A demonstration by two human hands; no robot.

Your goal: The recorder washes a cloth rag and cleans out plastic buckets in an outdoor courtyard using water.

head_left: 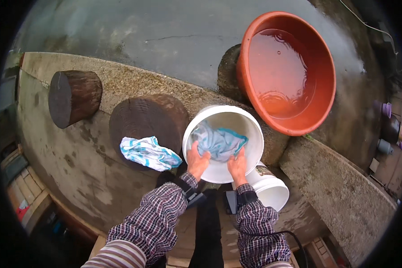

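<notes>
A wet white-and-blue cloth lies bunched inside a white bucket. Both of my hands reach over the bucket's near rim. My left hand is closed on the cloth's left side, thumb toward the middle. The right edge of the cloth is in my right hand, whose fingertips are partly hidden by the fabric. A second white-and-blue cloth lies crumpled on a dark wooden stump to the left of the bucket.
A large reddish-brown basin of water stands at the far right. Another white bucket lies tilted beside my right wrist. A smaller stump is at the left. A rough stone ledge crosses behind them, with wet concrete beyond.
</notes>
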